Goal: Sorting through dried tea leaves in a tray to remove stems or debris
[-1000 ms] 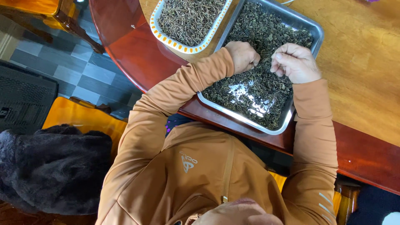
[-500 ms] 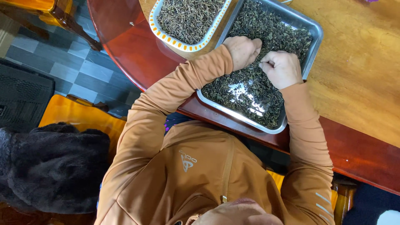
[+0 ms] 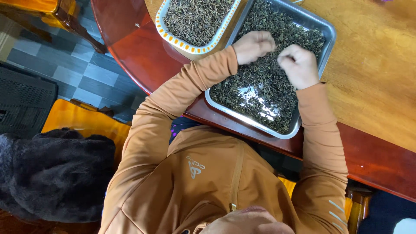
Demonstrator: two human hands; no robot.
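Resting on a heap of dark dried leaves (image 3: pixel 260 93), both hands work inside the metal tray (image 3: pixel 328 32) at the upper middle of the frame. The left hand (image 3: pixel 254 45) is curled into a loose fist, knuckles up, fingers tucked among the leaves; whether it pinches anything I cannot tell. The right hand (image 3: pixel 300 66) is likewise bunched narrow, fingertips drawn together just above the leaves, as if picking at small bits, though any piece between them is too small to see. The two hands lie near each other, apart. The tray sits at the rim of the wooden table (image 3: pixel 381 86), close to the body, so both orange sleeves reach it easily. Just beside it, toward the upper left, an oval dish with an orange-dotted rim (image 3: pixel 182 43) holds finer, paler strands, seemingly kept separate. A dark furry garment (image 3: pixel 52 173) lies at lower left.
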